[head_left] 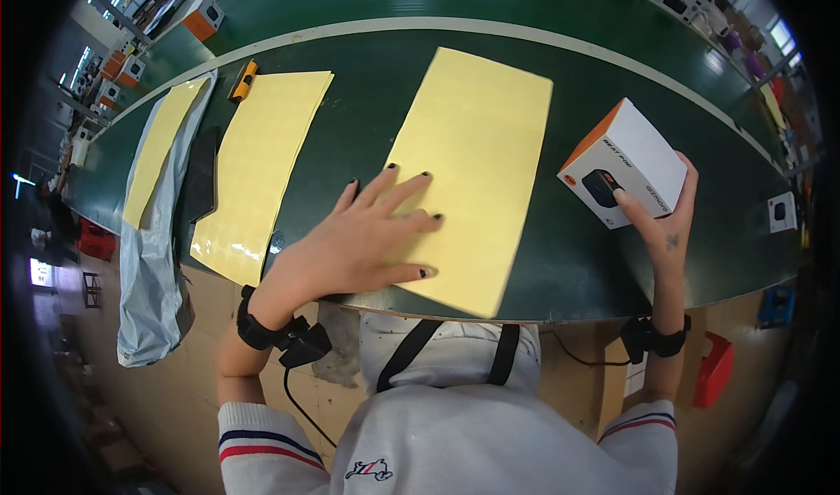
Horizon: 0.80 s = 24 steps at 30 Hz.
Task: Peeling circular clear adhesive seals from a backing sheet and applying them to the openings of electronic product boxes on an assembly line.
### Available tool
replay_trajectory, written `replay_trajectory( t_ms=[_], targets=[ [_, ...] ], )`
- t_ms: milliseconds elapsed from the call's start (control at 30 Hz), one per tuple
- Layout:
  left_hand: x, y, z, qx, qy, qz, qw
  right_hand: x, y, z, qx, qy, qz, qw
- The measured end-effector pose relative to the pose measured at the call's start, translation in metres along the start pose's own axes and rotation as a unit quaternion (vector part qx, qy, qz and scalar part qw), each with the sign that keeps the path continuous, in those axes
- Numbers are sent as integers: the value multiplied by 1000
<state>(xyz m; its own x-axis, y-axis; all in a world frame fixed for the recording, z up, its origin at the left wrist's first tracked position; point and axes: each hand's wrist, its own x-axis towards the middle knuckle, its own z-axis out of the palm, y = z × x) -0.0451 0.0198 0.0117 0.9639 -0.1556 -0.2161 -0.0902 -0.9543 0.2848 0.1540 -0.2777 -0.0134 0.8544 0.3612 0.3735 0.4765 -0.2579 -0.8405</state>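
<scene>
Head view, looking down: I see the small white cardboard box with an orange side panel (pixel 623 164) standing tilted on the dark green conveyor belt (pixel 350 128), toward the right. It carries a dark picture of a product on the face turned to me. My right hand (pixel 661 224) grips it from its near right corner, index finger laid on the front face and thumb behind the far edge.

My left hand (pixel 363 237) lies flat and spread, fingers open, holding nothing, pressing on the near left part of a large pale yellow rectangular sheet of labels (pixel 472 171) that lies at the middle of the belt and hangs slightly over its near edge.

A second pale yellow sheet (pixel 258 167), glossy and marked in a faint grid, lies well to the left, and a narrower third one (pixel 157 149) rests further left on a grey plastic bag (pixel 153 276) that droops off the belt. A flat black piece (pixel 201 176) lies between those two sheets. A small orange tool (pixel 243 80) sits at the far corner of the second sheet.

Another white and orange box (pixel 203 16) stands on the far belt, upper left.
</scene>
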Motion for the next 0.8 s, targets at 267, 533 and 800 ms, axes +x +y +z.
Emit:
replay_trajectory(
  t_ms=[267, 533, 800],
  targets=[
    [9, -1, 19, 52, 239, -317, 916, 7, -17, -10, -46, -135, 22, 990],
    [3, -38, 2, -177, 207, -306, 912, 18, -29, -22, -56, -256, 8, 965],
    [-19, -6, -20, -619, 481, -105, 613, 33, -53, 24, -15, -305, 36, 951]
  ],
)
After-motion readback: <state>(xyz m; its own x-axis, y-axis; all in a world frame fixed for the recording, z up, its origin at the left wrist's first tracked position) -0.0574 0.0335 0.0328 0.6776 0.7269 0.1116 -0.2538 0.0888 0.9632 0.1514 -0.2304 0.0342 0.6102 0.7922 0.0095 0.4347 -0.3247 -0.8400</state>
